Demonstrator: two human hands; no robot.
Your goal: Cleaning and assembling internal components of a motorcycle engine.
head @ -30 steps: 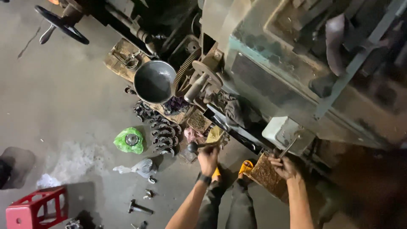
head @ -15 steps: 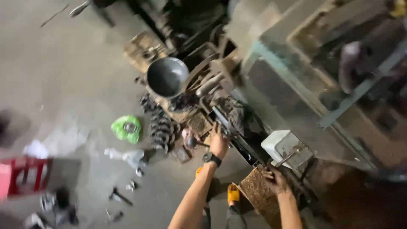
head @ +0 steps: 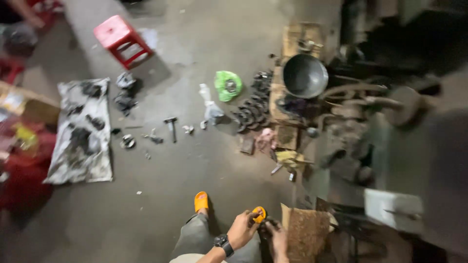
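Both hands meet low in the view beside a brown board (head: 307, 234): left hand (head: 242, 229), fingers curled, and right hand (head: 278, 239), grip unclear, close around a small dark part (head: 269, 225) lying between their fingertips.

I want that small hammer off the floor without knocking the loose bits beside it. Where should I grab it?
Take the hammer by its handle, the fingers coming down from above near the free lower end. It lies flat on the concrete floor, head toward the top of the picture, and small parts sit to its left.
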